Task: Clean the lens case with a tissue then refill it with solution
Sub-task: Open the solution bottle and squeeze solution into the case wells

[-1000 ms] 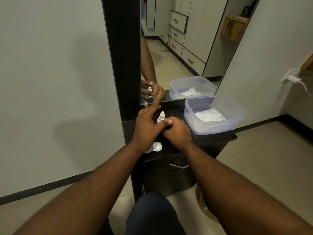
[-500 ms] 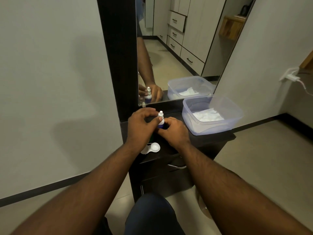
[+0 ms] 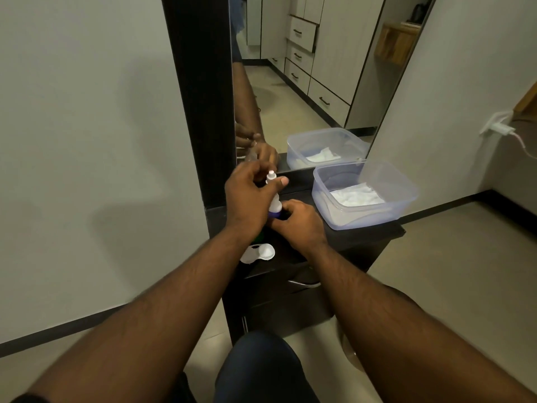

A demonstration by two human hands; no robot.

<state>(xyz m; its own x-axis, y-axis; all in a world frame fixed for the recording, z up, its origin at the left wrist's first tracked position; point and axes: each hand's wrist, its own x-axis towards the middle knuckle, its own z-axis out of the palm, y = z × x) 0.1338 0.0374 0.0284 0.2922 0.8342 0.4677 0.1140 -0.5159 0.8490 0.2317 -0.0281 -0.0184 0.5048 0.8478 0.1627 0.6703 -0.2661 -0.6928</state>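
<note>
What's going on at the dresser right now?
A person is working a small solution bottle with both hands. The right hand grips its base on the dark dresser top, while the left hand is curled around the upper part by the white nozzle. The open lens case lies near the front edge, untouched. A clear plastic tub holding white tissue sits to the right, in front of the mirror.

No readable text, brand, number or sign anywhere. The solution bottle [image 3: 274,203] has a blue band near its base, but any print on it is too small and blurred to read.
</note>
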